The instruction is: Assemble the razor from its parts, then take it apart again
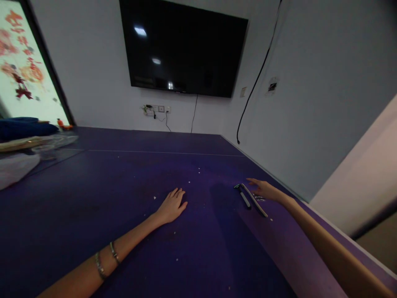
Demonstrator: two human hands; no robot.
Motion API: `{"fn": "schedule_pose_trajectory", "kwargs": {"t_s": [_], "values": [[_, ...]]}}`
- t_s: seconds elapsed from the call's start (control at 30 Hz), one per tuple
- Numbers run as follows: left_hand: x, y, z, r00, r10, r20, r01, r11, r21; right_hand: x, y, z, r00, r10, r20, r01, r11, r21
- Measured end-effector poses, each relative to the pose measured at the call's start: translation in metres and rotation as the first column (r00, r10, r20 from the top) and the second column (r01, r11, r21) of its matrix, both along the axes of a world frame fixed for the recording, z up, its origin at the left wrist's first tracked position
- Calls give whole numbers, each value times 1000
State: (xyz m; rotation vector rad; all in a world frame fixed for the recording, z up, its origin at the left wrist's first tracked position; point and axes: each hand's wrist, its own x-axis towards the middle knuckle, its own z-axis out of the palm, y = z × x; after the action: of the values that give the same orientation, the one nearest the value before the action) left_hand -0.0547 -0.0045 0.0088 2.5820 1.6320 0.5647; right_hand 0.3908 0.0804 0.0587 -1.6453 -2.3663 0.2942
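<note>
My left hand lies palm down on the purple tabletop, its fingers stretched out and holding nothing. Over on the right, my right hand reaches in with fingers extended and apart. Just left of it lies what looks like a safety razor, dark with a grey handle. A thin, pale-and-dark curved strip lies beside the razor, close to my right fingers; whether they touch it I cannot tell. Partly beneath that hand is a small silvery patterned item, too small to name.
Dark blue cloth and clear plastic bags are piled at the left edge. An orange item sits behind them. Small white specks dot the tabletop. A black cable hangs by the right wall; a television is mounted ahead.
</note>
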Motion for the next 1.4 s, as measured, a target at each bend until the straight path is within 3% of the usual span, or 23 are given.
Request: {"fn": "schedule_pose_trajectory", "kwargs": {"t_s": [0.27,0.43,0.57,0.83,1.03,1.4], "values": [[-5,2,5,991,28,133,-28,1000,-3,-108,-23,4,977,193,-93,-190,981,37],[-31,4,8,984,100,149,-101,995,-5,-159,-37,-17,945,310,-108,-299,948,106],[-64,2,11,975,193,107,-192,981,-14,-183,-45,-37,949,301,-95,-286,948,143],[-119,-2,4,962,269,38,-269,963,-16,-189,-47,-56,966,258,-17,-248,945,214],[-121,-1,-2,960,280,-30,-280,960,-4,-188,-50,-57,968,248,-47,-231,945,230],[-123,-3,-2,964,265,-16,-265,964,6,-189,-51,-60,969,235,-83,-201,934,294]]}}
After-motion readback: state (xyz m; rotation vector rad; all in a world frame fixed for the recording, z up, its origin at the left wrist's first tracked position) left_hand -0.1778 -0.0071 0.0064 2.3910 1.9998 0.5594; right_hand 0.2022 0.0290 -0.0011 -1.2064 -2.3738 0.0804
